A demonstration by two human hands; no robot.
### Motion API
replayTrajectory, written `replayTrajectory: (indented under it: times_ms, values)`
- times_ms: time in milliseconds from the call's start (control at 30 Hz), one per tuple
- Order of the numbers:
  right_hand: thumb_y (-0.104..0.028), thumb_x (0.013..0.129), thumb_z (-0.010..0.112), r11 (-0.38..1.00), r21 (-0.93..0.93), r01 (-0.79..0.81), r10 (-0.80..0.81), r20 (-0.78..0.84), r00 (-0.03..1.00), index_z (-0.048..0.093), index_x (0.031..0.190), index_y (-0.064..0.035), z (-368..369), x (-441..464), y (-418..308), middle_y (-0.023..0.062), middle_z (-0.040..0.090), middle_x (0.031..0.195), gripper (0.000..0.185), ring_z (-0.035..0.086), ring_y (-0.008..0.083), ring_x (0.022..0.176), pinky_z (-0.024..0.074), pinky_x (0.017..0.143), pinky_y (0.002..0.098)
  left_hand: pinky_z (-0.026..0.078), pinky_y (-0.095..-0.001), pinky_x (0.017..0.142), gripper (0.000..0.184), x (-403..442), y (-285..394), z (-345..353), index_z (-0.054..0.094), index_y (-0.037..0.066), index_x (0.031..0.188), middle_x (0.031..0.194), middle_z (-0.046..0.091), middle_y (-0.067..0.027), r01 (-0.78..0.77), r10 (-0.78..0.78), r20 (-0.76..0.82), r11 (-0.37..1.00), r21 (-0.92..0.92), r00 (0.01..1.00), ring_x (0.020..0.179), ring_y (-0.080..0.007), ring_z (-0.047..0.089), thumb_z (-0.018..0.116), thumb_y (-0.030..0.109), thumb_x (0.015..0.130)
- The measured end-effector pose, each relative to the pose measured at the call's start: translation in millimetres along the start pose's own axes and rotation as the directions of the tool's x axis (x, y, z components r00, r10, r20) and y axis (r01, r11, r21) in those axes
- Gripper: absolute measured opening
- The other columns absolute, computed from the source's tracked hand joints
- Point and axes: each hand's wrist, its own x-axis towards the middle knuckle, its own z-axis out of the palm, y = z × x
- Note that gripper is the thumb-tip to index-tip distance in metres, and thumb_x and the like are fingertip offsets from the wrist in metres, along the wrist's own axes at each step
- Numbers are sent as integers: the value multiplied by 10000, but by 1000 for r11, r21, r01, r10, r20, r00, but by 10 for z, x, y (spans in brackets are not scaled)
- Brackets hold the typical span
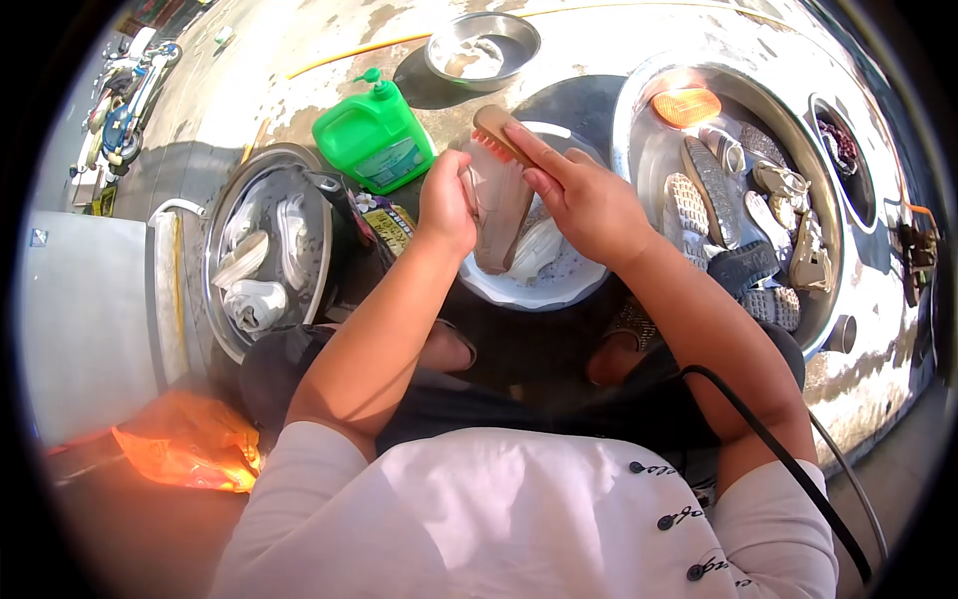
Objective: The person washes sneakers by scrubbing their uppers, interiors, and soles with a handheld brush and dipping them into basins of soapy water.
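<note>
My left hand [448, 203] is closed on the side of a shoe [499, 215], which is tilted over a white basin [544, 296] with its long flat face showing. In my right hand [589, 200] is a wooden brush [496, 130] with reddish bristles, which touch the upper end of the shoe. A white shoe [537, 250] lies in the basin among suds, just beyond the held shoe.
At the left a metal basin [218, 299] holds white shoes; at the right a large metal tub [833, 240] holds several shoes. Beyond my left hand stands a green jug [374, 135]. A metal bowl [529, 65] sits farther off. An orange bag [195, 439] lies at lower left.
</note>
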Motion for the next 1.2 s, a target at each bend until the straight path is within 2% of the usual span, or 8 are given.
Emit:
replayTrajectory:
  times_ms: [200, 300, 400, 533, 800, 1067, 1133, 1200]
  values:
    - [-292, 1032, 441, 895, 386, -223, 137, 238, 962, 388, 1482, -300, 224, 67, 276, 135, 639, 960, 453, 614, 234, 810, 481, 832, 354, 488, -374, 930, 388, 23, -219, -248, 563, -2, 1218, 1134, 643, -118, 67, -67, 20, 998, 12, 998, 1044, -231, 630, 487, 290, 976]
    - [-321, 1039, 396, 842, 511, -172, 29, 275, 961, 376, 1491, -313, 190, 94, 259, 65, 599, 921, 453, 560, 161, 730, 507, 701, 322, 502, -391, 914, 387, 7, -175, -287, 566, 8, 1197, 1128, 650, -119, 45, -47, 54, 998, 41, 997, 1021, -239, 644, 523, 328, 983]
    - [-409, 1026, 334, 778, 311, -546, 188, 714, 674, 347, 1505, -277, 181, -89, 301, 53, 595, 965, 497, 539, 179, 586, 462, 420, 314, 529, -369, 820, 358, -105, -78, -312, 587, 18, 1109, 1010, 660, -109, -18, -12, 125, 973, 232, 992, 897, -220, 658, 574, 338, 947]
    - [-427, 1020, 346, 653, 374, -658, 267, 700, 662, 342, 1500, -332, 431, -280, 428, 66, 597, 983, 489, 500, 160, 530, 456, 421, 293, 541, -364, 760, 325, -98, 80, -133, 583, 41, 990, 877, 642, -103, 10, -35, 173, 990, 142, 984, 795, -228, 654, 591, 352, 899]
    - [-404, 1029, 397, 428, 784, -450, 146, 431, 890, 346, 1513, -269, -196, -159, -23, 26, 546, 907, 505, 452, 85, 580, 400, 445, 248, 533, -400, 822, 384, -17, 395, -62, 599, 30, 1038, 951, 674, -141, -50, 61, 223, 997, -54, 973, 847, -278, 668, 532, 385, 906]
    - [-545, 1007, 349, 546, 538, -641, 455, 452, 767, 454, 1427, -197, 535, -328, 416, 46, 584, 888, 555, 560, 142, 622, 427, 455, 271, 523, -429, 868, 371, -121, 418, -28, 637, 61, 1009, 988, 691, -123, 16, 71, 324, 966, -258, 944, 898, -278, 670, 485, 393, 938]
    - [-721, 941, 256, 33, 444, -896, 463, 787, 407, 502, 1363, -171, 578, -309, 518, 49, 602, 894, 735, 528, 112, 593, 384, 435, 220, 519, -434, 880, 397, -176, 488, 76, 638, 62, 1033, 993, 692, -125, 8, 85, 337, 964, -266, 938, 905, -284, 669, 488, 417, 939]
    - [-759, 915, 217, -135, 593, -793, 376, 772, 513, 526, 1305, -166, 478, -235, 519, 45, 601, 892, 775, 521, 110, 583, 369, 427, 221, 504, -439, 923, 496, -235, 540, 112, 626, 62, 1130, 1048, 686, -131, 83, 46, 409, 953, -292, 911, 961, -295, 657, 498, 499, 933]
